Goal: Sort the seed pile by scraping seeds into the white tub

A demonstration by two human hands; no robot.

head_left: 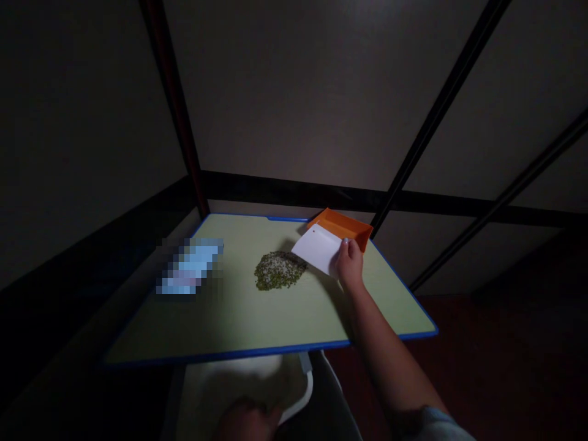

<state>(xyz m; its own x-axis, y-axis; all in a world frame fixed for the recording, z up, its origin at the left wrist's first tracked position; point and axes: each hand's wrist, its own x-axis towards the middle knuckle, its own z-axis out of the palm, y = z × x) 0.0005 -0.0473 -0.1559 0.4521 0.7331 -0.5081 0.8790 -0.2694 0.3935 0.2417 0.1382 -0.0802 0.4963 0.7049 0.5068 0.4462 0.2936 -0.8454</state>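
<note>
My right hand [350,264] is closed on the edge of a flat white card [316,248] with a small hole near one corner. The card is held tilted, its left end over the right side of a low pile of small green and white grains [278,271], which look like mung beans and rice. Just behind the card and my hand, an orange tray [344,225] with raised sides rests at the table's back right edge. Low in the view, below the tabletop, my left hand [248,421] is dark and partly cut off; its fingers do not show clearly.
The pale folding table [239,324] has a blue rim. A lit screen [192,266], blurred into blocks, is on its left side. A curved white table leg [305,389] shows underneath. Panelled walls [294,92] stand close behind, and a dark red floor [487,355] lies right.
</note>
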